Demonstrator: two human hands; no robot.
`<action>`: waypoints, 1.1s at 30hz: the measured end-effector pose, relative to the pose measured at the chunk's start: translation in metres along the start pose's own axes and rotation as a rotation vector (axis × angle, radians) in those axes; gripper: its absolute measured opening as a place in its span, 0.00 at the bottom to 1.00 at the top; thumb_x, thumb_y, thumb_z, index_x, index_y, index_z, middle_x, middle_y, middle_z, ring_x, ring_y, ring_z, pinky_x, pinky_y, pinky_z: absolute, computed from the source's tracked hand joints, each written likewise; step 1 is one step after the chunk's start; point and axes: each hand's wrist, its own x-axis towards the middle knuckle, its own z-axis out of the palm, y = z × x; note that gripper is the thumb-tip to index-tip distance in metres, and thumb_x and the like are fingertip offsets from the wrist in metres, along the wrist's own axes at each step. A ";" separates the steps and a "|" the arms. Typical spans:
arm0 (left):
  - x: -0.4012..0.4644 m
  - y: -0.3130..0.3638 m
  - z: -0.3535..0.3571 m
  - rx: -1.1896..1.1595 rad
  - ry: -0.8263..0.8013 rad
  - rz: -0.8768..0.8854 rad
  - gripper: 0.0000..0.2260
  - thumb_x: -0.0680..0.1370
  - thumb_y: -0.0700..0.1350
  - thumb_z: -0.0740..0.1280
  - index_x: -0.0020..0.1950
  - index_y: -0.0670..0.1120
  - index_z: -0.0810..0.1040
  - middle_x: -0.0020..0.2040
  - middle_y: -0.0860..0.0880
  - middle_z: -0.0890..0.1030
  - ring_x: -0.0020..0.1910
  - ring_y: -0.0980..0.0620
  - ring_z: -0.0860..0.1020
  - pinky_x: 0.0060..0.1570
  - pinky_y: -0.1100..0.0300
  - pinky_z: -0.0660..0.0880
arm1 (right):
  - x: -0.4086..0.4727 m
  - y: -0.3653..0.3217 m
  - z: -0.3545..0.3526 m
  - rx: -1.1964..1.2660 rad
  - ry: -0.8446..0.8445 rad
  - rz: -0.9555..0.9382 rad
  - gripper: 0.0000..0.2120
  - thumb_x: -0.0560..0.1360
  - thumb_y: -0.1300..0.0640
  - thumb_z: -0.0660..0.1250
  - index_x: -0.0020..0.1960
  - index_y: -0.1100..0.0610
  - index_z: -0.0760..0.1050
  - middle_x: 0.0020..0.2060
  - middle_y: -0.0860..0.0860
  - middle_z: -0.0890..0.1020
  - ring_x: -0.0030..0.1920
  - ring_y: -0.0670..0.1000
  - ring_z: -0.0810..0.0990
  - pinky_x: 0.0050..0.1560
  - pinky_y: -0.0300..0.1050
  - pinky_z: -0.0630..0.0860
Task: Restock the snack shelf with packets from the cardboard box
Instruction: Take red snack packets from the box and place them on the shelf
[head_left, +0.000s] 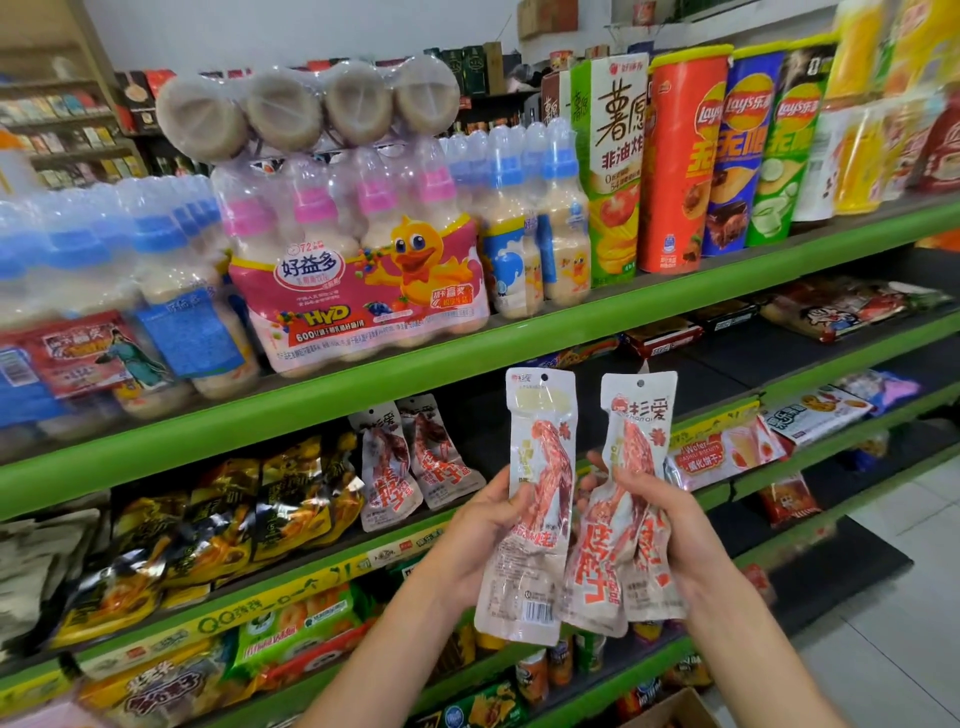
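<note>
The green shelving (467, 358) filled most of the frame, painted metal rails with dark decks between them. The second tier, behind my hands at centre, was mostly bare dark deck to the right of two matching meat packets (410, 457) already leaning upright at middle left. That gap was where I judged my packets belonged. A corner of the cardboard box (670, 709) showed at the bottom edge, right of centre.

My left hand (480, 535) was curled around the back of one long packet (535, 499), thumb across its edge, printed back and barcode toward me. My right hand (670, 525) was clamped on what looked like two overlapping packets (631, 499), red lettering facing out.

The packets were slick, glossy film, vacuum-tight over a knobbly piece of meat, thick at the bottom and flat and floppy at the punched top. That was the risk I saw: smooth film on smooth film in my right hand could let one slide free. Being bottom-heavy and limp, they might also slump flat instead of standing, or knock over the two leaning ones. The left packet faced backwards and would have gone in label-hidden unless turned.
</note>
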 end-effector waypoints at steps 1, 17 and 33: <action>0.000 0.001 0.000 -0.001 -0.006 -0.001 0.15 0.78 0.38 0.67 0.63 0.49 0.82 0.61 0.40 0.82 0.53 0.44 0.84 0.50 0.48 0.81 | -0.001 0.000 0.000 0.000 -0.004 0.013 0.19 0.70 0.60 0.70 0.59 0.63 0.79 0.40 0.59 0.84 0.36 0.57 0.84 0.38 0.51 0.82; 0.008 -0.003 -0.002 0.013 -0.037 0.016 0.20 0.78 0.38 0.68 0.70 0.46 0.77 0.70 0.35 0.74 0.72 0.34 0.69 0.74 0.34 0.60 | -0.007 -0.005 0.005 0.005 -0.027 0.024 0.22 0.72 0.59 0.67 0.65 0.63 0.74 0.41 0.58 0.83 0.39 0.57 0.82 0.42 0.52 0.82; 0.013 -0.003 0.005 -0.063 0.041 0.010 0.19 0.76 0.37 0.68 0.67 0.46 0.79 0.65 0.35 0.79 0.58 0.38 0.81 0.61 0.40 0.76 | -0.010 -0.005 0.000 0.046 -0.041 0.030 0.21 0.73 0.59 0.66 0.64 0.63 0.73 0.41 0.59 0.82 0.38 0.56 0.82 0.45 0.53 0.80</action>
